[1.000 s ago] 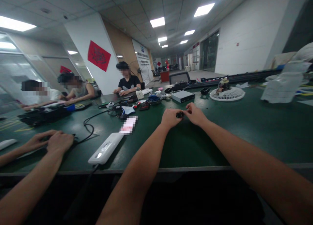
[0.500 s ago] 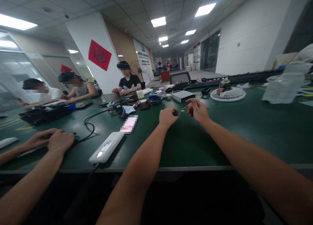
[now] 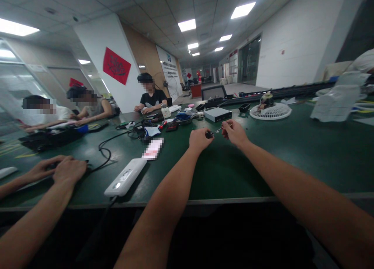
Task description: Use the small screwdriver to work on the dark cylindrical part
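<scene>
My left hand is closed around a small dark cylindrical part, whose round end faces right; the rest of it is hidden in the palm. Just to the right, my right hand pinches what looks like a slim screwdriver. Its thin metal shaft points left at the end of the dark part, and I cannot tell whether the tip touches it. Both hands are above the green tabletop, in front of a grey metal box.
A white fan grille with a motor lies to the right, near a clear plastic bag. On the left are a white power bank-like device, a black cable and a co-worker's hands. Cluttered parts sit behind; people sit across the table.
The fingers of my right hand, more spread before, have curled in around the screwdriver. My left hand keeps its grip. The whole view has shifted slightly.
</scene>
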`<state>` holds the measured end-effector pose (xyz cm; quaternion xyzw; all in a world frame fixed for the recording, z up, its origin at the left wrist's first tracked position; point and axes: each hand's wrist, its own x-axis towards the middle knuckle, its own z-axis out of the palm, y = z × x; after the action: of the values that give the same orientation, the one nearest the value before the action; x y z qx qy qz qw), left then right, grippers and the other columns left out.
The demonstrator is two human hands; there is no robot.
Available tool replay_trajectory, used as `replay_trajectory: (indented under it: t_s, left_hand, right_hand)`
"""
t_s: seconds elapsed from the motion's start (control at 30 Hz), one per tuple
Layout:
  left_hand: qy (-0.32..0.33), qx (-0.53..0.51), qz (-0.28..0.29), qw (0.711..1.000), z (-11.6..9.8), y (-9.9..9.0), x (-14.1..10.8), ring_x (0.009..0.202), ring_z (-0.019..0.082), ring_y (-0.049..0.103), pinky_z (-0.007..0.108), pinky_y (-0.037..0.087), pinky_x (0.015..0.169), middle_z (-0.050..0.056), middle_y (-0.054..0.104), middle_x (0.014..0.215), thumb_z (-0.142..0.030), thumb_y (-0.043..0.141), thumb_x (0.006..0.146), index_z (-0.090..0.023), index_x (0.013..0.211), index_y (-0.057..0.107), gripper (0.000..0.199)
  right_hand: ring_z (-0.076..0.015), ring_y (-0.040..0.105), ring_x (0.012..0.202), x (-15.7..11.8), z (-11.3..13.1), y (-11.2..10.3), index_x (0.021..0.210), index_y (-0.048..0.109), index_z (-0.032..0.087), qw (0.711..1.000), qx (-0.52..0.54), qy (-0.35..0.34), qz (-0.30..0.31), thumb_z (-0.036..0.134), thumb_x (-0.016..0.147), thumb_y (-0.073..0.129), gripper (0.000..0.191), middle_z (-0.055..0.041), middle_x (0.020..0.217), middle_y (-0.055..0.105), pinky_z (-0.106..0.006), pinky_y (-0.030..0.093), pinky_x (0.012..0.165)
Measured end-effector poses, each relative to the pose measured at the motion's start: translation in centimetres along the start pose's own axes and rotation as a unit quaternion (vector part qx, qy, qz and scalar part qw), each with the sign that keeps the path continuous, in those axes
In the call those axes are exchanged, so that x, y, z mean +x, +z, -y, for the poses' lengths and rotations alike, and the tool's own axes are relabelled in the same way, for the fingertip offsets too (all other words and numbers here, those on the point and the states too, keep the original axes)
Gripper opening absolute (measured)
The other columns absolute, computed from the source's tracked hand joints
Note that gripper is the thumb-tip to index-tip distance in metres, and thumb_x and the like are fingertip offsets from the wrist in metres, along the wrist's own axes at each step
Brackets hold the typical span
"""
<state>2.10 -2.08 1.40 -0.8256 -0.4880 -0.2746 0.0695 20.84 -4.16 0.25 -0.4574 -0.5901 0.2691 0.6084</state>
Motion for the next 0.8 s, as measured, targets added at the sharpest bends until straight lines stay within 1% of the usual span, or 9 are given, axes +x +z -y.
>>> replay_trajectory:
  t_s: [0.17,0.3,0.43,0.57,0.67,0.73,0.8]
  left_hand:
    - [-0.009,-0.002,0.013,1.0,-0.25,-0.11,-0.07,0.1,0.025,0.068,0.034,0.048,0.091,0.006,0.076,0.102,-0.042,0.072,0.08,-0.025,0.105,0.073,0.03]
    - [-0.004,-0.002,0.02,1.0,-0.46,-0.31,-0.07,0.101,0.025,0.067,0.035,0.048,0.092,0.006,0.076,0.103,-0.041,0.073,0.08,-0.025,0.106,0.073,0.031]
    - [-0.007,0.0,0.019,1.0,-0.56,-0.41,-0.06,0.099,0.025,0.068,0.036,0.048,0.091,0.006,0.076,0.101,-0.043,0.072,0.081,-0.024,0.106,0.074,0.03]
    - [-0.013,0.001,0.007,1.0,-0.47,-0.28,-0.07,0.099,0.025,0.067,0.036,0.047,0.091,0.006,0.076,0.101,-0.043,0.071,0.081,-0.024,0.106,0.073,0.031]
    - [-0.009,0.004,0.01,1.0,-0.39,-0.16,-0.08,0.098,0.025,0.068,0.035,0.047,0.09,0.006,0.076,0.101,-0.043,0.071,0.081,-0.025,0.105,0.073,0.03]
    - [-0.006,0.008,0.013,1.0,-0.37,-0.1,-0.07,0.098,0.025,0.068,0.035,0.047,0.089,0.005,0.076,0.101,-0.043,0.071,0.081,-0.025,0.104,0.074,0.029]
    - [-0.001,0.01,0.014,1.0,-0.38,-0.04,-0.07,0.098,0.025,0.068,0.035,0.048,0.089,0.005,0.076,0.1,-0.043,0.072,0.081,-0.025,0.104,0.074,0.029]
  right_hand:
    - [-0.0143,0.06,0.048,-0.1,0.18,0.07,0.086,0.056,0.021,1.0,0.027,0.009,-0.003,0.053,0.093,0.056,0.033,-0.0004,0.06,0.062,-0.025,0.045,0.043]
    - [-0.0143,0.061,0.05,-0.12,0.29,0.15,0.09,0.056,0.022,0.998,0.061,0.004,-0.012,0.054,0.091,0.059,0.032,0.0,0.063,0.063,-0.024,0.045,0.041]
    - [-0.0138,0.061,0.049,0.02,0.1,0.07,0.09,0.056,0.021,0.999,0.022,0.004,-0.027,0.051,0.093,0.059,0.03,-0.0003,0.064,0.064,-0.023,0.043,0.04]
    - [-0.0134,0.06,0.046,0.03,0.13,-0.02,0.084,0.056,0.02,0.999,-0.011,0.007,-0.03,0.049,0.095,0.055,0.031,-0.0007,0.059,0.063,-0.024,0.043,0.04]
    - [-0.0136,0.06,0.047,-0.04,0.39,0.02,0.083,0.056,0.02,1.0,0.018,0.012,-0.023,0.05,0.095,0.055,0.032,-0.0006,0.058,0.062,-0.024,0.045,0.042]
    - [-0.014,0.062,0.049,-0.08,0.57,0.04,0.085,0.055,0.021,0.998,0.051,0.022,-0.024,0.049,0.094,0.056,0.03,-0.0006,0.061,0.063,-0.024,0.046,0.042]
    - [-0.0142,0.062,0.05,-0.09,0.68,0.0,0.087,0.055,0.021,0.998,0.056,0.031,-0.028,0.047,0.094,0.057,0.027,-0.0008,0.063,0.064,-0.024,0.045,0.042]
